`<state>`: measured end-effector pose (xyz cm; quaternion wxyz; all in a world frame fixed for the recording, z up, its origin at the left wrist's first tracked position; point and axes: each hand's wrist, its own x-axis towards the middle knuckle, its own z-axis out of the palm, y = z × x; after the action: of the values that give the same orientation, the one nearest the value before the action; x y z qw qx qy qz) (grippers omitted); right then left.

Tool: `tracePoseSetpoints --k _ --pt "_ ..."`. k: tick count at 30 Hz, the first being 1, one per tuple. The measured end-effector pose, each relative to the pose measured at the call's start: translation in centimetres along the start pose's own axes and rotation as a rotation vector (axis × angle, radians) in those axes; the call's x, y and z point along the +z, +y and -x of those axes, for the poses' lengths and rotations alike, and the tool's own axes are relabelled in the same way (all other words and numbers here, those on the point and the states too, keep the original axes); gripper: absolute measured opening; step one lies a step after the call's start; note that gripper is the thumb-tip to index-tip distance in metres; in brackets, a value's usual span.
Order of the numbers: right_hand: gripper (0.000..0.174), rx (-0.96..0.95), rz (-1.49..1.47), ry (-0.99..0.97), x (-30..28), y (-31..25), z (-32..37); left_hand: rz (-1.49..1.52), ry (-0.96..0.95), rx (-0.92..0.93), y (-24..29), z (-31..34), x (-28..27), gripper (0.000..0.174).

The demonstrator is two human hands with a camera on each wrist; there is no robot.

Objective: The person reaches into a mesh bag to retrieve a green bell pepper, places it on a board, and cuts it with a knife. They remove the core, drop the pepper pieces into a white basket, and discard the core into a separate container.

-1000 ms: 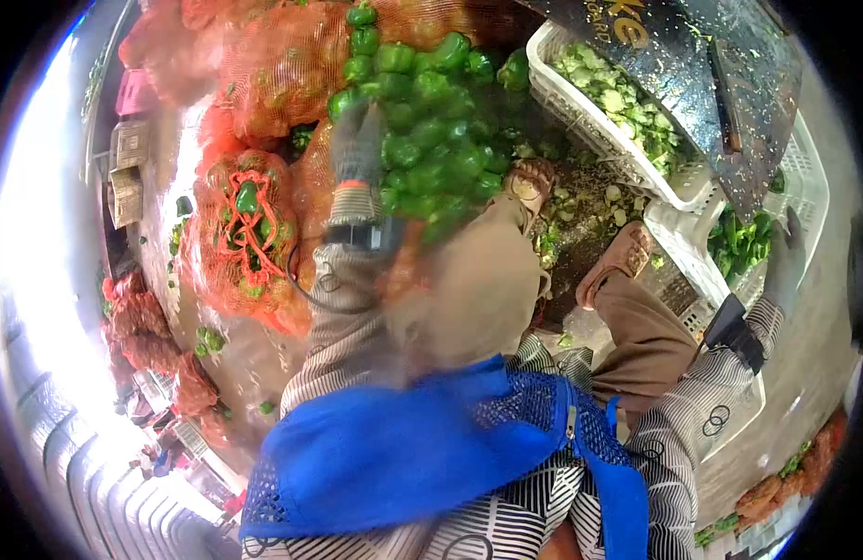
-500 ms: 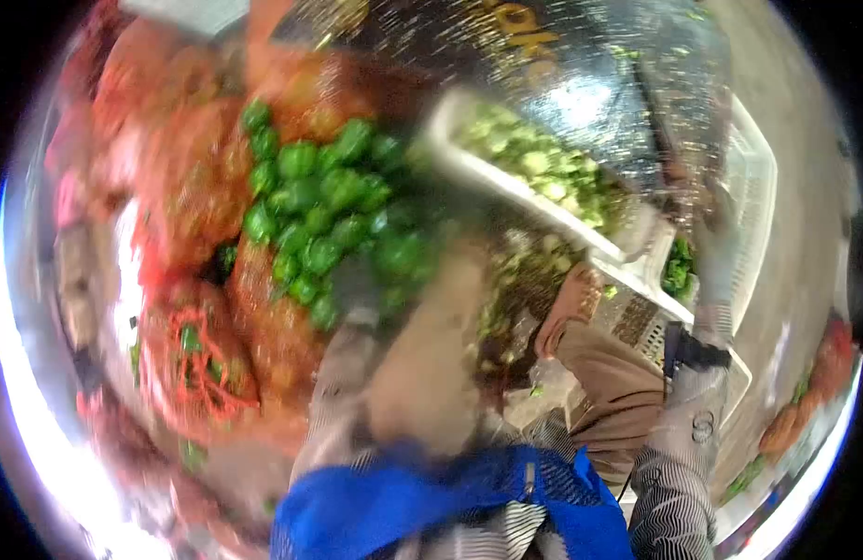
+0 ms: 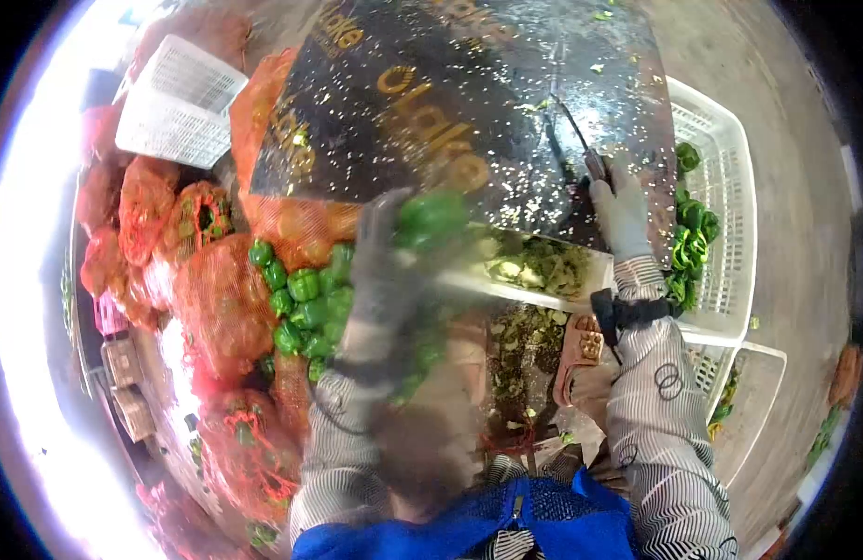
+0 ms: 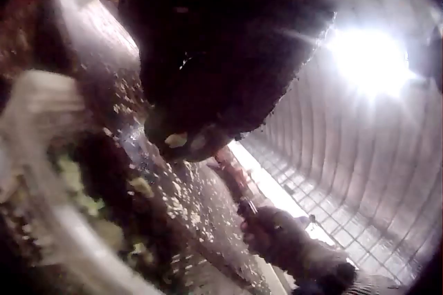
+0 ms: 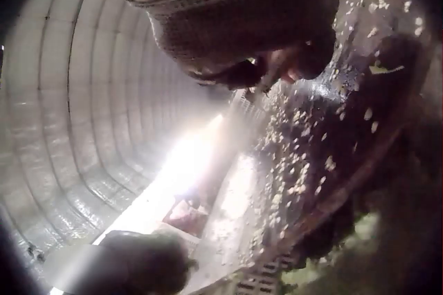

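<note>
Two hands at a seed-strewn counter, one with a pepper, one with a knife

Many pale, flat seeds are scattered over the glossy black counter (image 3: 506,112), whose surface is printed with gold lettering. By the left hand (image 3: 380,247), blurred in the head view, a shiny, rounded green pepper (image 3: 433,219) is held at the counter's near edge; the fingers are closed on it, though their exact spread cannot be told. By the right hand (image 3: 627,213), the dark handle of a slim knife (image 3: 594,164) is gripped with curled fingers, the blade being pointed away over the seeds.

Between the body and the counter, a white plastic crate of pale green scraps (image 3: 604,275) is set close under the near edge and partly covered by it. Just beside the right edge, a slotted white plastic crate (image 3: 737,224) is partly filled with dark green pepper pieces (image 3: 693,238). Part of a heap of smooth whole green peppers (image 3: 306,313) is hidden by the left forearm. Around it, bulging sacks of orange-red mesh (image 3: 224,299) are crowded, their netting stretched over rounded contents. At the far left, a tilted white lattice-sided crate (image 3: 180,103) is seen. Both forearms are covered by striped sleeves (image 3: 660,383).
</note>
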<state>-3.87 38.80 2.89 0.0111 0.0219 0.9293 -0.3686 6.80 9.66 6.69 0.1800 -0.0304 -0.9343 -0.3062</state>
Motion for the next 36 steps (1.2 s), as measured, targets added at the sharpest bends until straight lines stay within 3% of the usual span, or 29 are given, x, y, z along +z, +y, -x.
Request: tracePoseSetpoints --k 2,4,6,7,8,10,11,13,14,16,19,22,26,28,29,31,32,34,35,36 --pt "0.053 0.122 -0.358 0.004 -0.6 -2.2 2.6 0.028 -0.089 -0.028 1.2 -3.4 3.7 0.082" --pt "0.037 -0.092 -0.403 0.146 1.3 -1.9 4.4 0.048 -0.176 -0.056 2.7 -5.3 5.4 0.084" --pt "0.038 -0.001 -0.245 -0.050 0.2 -3.6 5.9 0.402 -0.198 -0.218 4.1 -6.7 5.7 0.087" --pt "0.036 -0.205 -0.219 -0.006 0.1 -4.2 6.8 0.690 -0.181 -0.264 4.0 -6.7 6.4 0.090" --pt "0.036 -0.202 -0.222 -0.001 0.2 -4.4 7.1 0.688 -0.186 -0.259 4.6 -7.1 6.1 0.090" --pt "0.033 -0.322 -0.251 -0.039 0.5 -4.7 7.3 0.376 -0.275 -0.307 5.4 -7.8 5.3 0.091" --pt "0.033 -0.414 -0.236 0.063 0.2 -5.4 7.4 0.374 -0.272 -0.305 6.1 -7.8 4.7 0.091" --pt "0.034 -0.368 -0.192 0.030 0.0 -5.7 7.4 -0.307 -0.166 0.181 7.4 -7.2 4.1 0.092" --pt "0.034 -0.319 -0.144 -0.003 0.0 -5.7 7.4 -0.304 -0.169 0.184 7.0 -7.4 4.7 0.092" --pt "0.037 -0.209 -0.174 -0.020 0.4 -5.6 7.6 -0.230 -0.234 -0.219 6.2 -8.2 6.1 0.093" --pt "0.041 -0.158 -0.067 -0.119 0.5 -5.5 7.3 -0.199 -0.294 -0.357 6.5 -8.8 6.3 0.092" --pt "0.041 -0.143 0.039 -0.159 0.6 -5.9 7.2 -0.095 -0.237 -0.249 6.4 -8.2 5.8 0.088" --pt "0.035 -0.168 -0.008 -0.151 -0.2 -6.3 7.2 -0.136 -0.255 -0.323 6.4 -7.8 5.1 0.080" --pt "0.027 -0.224 -0.004 -0.215 -1.2 -7.0 6.2 -0.215 -0.241 0.071 6.5 -7.3 4.0 0.075" --pt "0.023 -0.214 -0.052 -0.245 -1.3 -7.2 5.7 -0.214 -0.243 0.072 6.3 -7.4 4.3 0.075" --pt "0.023 -0.252 0.003 -0.243 -1.3 -6.8 5.1 -0.165 -0.251 -0.219 5.8 -7.7 5.3 0.074" --pt "0.023 -0.292 0.057 -0.242 -1.3 -6.8 4.7 -0.164 -0.253 -0.219 6.1 -7.7 4.9 0.074" --pt "0.024 -0.280 0.074 -0.255 -1.6 -7.3 4.1 -0.279 -0.273 0.057 6.8 -7.5 3.7 0.074" --pt "0.026 -0.244 0.160 -0.336 -2.1 -8.2 3.8 -0.278 -0.274 0.059 6.2 -7.7 4.5 0.074" --pt "0.027 -0.209 0.247 -0.418 -2.3 -8.7 3.6 -0.225 -0.330 -0.145 4.8 -7.9 6.1 0.075"
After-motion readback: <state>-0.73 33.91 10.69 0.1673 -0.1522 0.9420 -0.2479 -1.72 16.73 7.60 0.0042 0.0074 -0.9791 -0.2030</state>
